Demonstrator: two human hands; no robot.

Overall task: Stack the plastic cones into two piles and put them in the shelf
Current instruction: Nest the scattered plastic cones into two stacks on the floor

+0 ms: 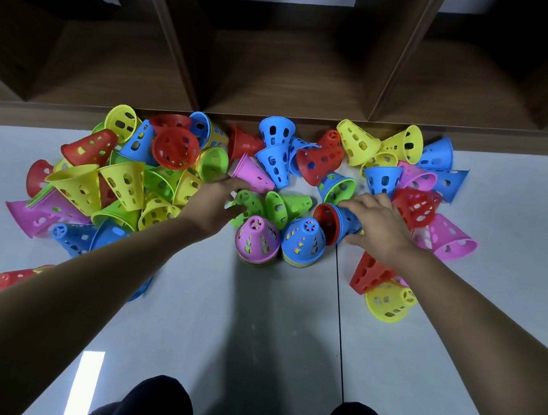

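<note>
Both hands reach into the scattered cones beside two started piles.

Head view: the left hand curls round a green cone; the right hand, fingers spread, rests on a nested blue-and-red cone. The pink-topped pile and blue-topped pile stand upright just below, the shelf behind. A dragged wrist could likely topple either pile.

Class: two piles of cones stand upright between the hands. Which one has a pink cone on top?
The pile beside the left hand; the other pile is topped blue.
</note>
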